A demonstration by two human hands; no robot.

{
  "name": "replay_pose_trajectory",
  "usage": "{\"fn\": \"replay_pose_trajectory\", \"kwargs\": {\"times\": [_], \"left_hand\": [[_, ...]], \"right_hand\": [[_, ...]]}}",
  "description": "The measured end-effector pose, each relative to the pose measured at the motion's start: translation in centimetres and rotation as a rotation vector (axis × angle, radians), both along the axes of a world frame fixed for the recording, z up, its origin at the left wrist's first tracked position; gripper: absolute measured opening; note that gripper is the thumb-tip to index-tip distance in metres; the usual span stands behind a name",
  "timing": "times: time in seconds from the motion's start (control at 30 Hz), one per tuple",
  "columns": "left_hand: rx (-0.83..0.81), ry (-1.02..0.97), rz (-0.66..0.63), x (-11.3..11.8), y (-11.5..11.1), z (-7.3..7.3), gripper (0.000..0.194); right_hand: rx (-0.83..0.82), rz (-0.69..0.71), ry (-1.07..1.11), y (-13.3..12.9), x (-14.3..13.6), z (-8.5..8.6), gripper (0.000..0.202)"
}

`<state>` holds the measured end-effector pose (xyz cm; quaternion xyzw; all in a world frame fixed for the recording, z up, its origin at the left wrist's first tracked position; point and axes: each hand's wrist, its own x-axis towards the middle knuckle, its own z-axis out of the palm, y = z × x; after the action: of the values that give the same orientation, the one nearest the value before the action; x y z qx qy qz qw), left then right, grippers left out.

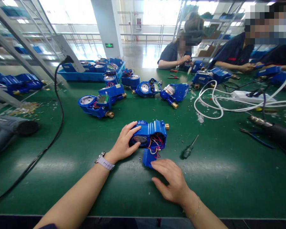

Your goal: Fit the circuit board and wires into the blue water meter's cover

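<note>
L grip [122, 143] on blue mtr [154, 128]; R grip [170, 182] at cover [148, 158].

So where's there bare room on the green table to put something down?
Mostly bare table lies below the screwdriver, right of the right hand, and between the black cable and the left hand. It's crowded farther back, with blue meters and a blue tray, and along the right side, with the white cable and pliers.

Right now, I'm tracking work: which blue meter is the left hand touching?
The blue meter just left of the screwdriver: the left hand rests on it, and the others lie farther back.
</note>
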<state>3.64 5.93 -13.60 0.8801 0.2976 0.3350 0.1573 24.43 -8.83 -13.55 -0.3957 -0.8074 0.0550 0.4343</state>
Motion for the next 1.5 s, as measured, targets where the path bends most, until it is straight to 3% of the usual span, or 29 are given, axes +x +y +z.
{"fn": "replay_pose_trajectory", "kwargs": {"times": [0.2,0.3,0.4,0.5,0.57,0.73,0.97,1.13,1.37,1.5], "left_hand": [[-0.007,-0.006,0.044,-0.3,0.1,0.1,0.057],[0.055,-0.041,0.08,-0.9,-0.6,0.9,0.053],[0.102,-0.138,0.105,-1.7,-1.7,2.1,0.035],[0.068,-0.136,-0.003,-2.0,-2.9,3.2,0.012],[0.034,-0.029,-0.104,-1.7,-3.5,3.6,0.007],[-0.023,0.256,-0.221,0.2,-4.9,2.9,0.021],[-0.049,0.27,-0.223,1.0,-5.8,2.0,0.018],[-0.039,0.252,-0.272,1.0,-5.8,1.9,0.017],[-0.108,0.239,-0.209,1.2,-5.8,1.5,0.014],[-0.134,0.248,-0.177,1.3,-5.7,1.5,0.014]], "right_hand": [[-0.1,-0.262,0.178,0.6,1.4,-0.6,0.015],[-0.143,-0.312,0.217,0.8,1.8,-0.9,0.01],[-0.158,-0.336,0.224,0.9,1.7,-1.0,0.008],[-0.18,-0.339,0.228,1.0,1.6,-1.1,0.007],[-0.193,-0.326,0.229,1.1,1.6,-1.0,0.007],[-0.212,-0.282,0.219,1.1,1.5,-0.9,0.009],[-0.248,-0.204,0.196,1.0,1.7,-0.9,0.013],[-0.195,-0.207,0.144,1.2,1.7,-1.2,0.042],[-0.278,-0.21,0.196,1.4,1.7,-1.4,0.018],[-0.353,-0.213,0.307,1.4,1.9,-1.3,0.017]]}}
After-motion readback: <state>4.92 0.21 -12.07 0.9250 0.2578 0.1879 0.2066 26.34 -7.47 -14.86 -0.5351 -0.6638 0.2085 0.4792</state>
